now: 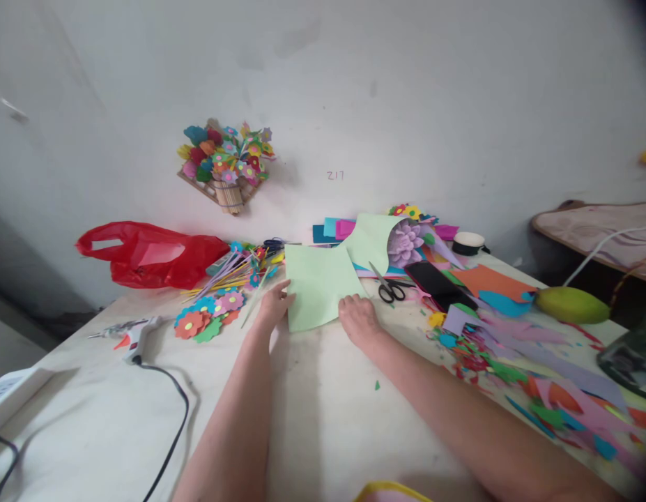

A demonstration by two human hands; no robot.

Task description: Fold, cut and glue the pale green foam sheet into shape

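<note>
A light green foam sheet (318, 282) lies on the white table (323, 411), its far end curling up around a purple paper flower (406, 244). My left hand (273, 307) pinches the sheet's left edge, thumb on top. My right hand (358, 319) grips the sheet's near right corner with curled fingers. Black-handled scissors (386, 286) lie just right of the sheet.
A glue gun (137, 336) with its black cord lies at left. Foam flowers (208, 317), coloured sticks (233, 272) and a red plastic bag (150, 254) sit behind it. A black phone (438, 282), coloured scraps (511, 348) and a green mango (571, 305) crowd the right.
</note>
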